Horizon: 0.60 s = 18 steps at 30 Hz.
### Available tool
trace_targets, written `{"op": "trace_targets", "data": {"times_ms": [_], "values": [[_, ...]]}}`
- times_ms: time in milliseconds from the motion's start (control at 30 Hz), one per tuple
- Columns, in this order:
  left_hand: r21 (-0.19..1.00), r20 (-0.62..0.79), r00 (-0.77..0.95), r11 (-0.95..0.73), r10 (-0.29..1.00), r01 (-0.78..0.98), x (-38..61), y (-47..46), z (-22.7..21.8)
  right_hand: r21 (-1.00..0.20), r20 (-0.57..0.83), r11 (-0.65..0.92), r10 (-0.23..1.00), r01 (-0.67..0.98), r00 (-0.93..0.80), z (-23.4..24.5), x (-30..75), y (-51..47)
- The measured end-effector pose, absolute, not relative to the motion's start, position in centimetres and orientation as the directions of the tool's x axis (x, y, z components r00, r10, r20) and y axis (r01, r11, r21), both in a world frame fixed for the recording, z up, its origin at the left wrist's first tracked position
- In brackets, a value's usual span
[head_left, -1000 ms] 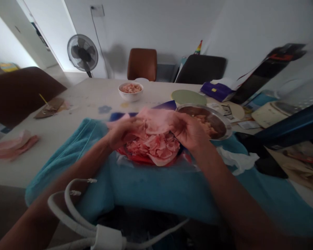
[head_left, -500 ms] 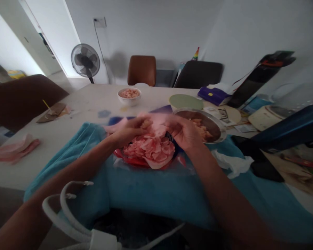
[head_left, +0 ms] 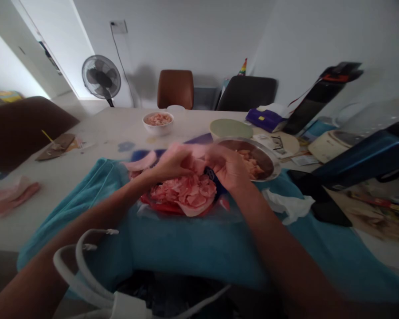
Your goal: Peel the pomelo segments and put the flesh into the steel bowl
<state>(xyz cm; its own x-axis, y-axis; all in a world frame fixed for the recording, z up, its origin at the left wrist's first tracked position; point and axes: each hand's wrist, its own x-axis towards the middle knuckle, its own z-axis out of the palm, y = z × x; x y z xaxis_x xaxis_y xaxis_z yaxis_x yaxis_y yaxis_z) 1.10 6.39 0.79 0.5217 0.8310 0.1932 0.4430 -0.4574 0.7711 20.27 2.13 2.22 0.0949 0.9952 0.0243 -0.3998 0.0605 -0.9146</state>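
My left hand (head_left: 173,165) and my right hand (head_left: 226,167) are raised close together above a heap of thin pink petal-like pieces (head_left: 189,190). Between them they hold a pale pink petal-like piece (head_left: 198,151), blurred by motion. The fingers of both hands are bent around it and partly hidden. Under the heap lies a red and clear plastic bag (head_left: 161,207) on a blue-green cloth (head_left: 186,248). More pink pieces (head_left: 141,161) lie left of my left hand. Beyond my right hand is a metal bowl (head_left: 269,155) with peach-pink bits in it.
A white bowl (head_left: 158,129) of similar bits stands farther back. On the right are a green round lid (head_left: 231,128), a crumpled white tissue (head_left: 294,206), a black phone-like slab (head_left: 334,208) and a blue bottle (head_left: 362,155). White cables (head_left: 83,283) hang in front.
The view has turned slightly right, so the table's things sit farther left. Both hands stay over the heap with the pale pink piece, their fingers shifting a little.
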Motion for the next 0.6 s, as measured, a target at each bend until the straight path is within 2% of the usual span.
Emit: {"op": "trace_targets", "data": {"times_ms": [200, 267, 367, 433, 500, 600], "values": [[0.956, 0.187, 0.161, -0.218, 0.969, 0.197, -0.4, 5.3, 3.2, -0.889, 0.006, 0.04, 0.997, -0.456, 0.076, 2.3, 19.9, 1.8], [0.984, 0.154, 0.121, -0.163, 0.981, 0.069, -0.6, 4.5, 3.6, -0.887, -0.018, 0.02, 0.997, -0.462, 0.076, 2.3, 19.8, 1.9], [0.993, 0.114, 0.204, -0.113, 0.972, -0.015, -0.6, 2.8, 3.6, -0.882, -0.061, -0.027, 0.997, -0.471, 0.056, 2.2, 19.7, 1.9], [0.991, 0.124, 0.357, -0.135, 0.926, 0.006, -0.6, 1.6, 3.6, -0.877, -0.077, -0.049, 0.996, -0.478, 0.039, 2.2, 19.6, 1.8], [0.977, 0.153, 0.51, -0.208, 0.847, 0.053, -0.7, 0.7, 3.6, -0.874, -0.091, -0.071, 0.996, -0.481, 0.018, 2.3, 19.5, 1.7], [0.894, 0.209, 0.629, -0.407, 0.749, 0.189, -1.0, 0.0, 4.0, -0.861, -0.118, -0.114, 0.993, -0.495, -0.022, 2.4, 19.4, 1.5]]}}
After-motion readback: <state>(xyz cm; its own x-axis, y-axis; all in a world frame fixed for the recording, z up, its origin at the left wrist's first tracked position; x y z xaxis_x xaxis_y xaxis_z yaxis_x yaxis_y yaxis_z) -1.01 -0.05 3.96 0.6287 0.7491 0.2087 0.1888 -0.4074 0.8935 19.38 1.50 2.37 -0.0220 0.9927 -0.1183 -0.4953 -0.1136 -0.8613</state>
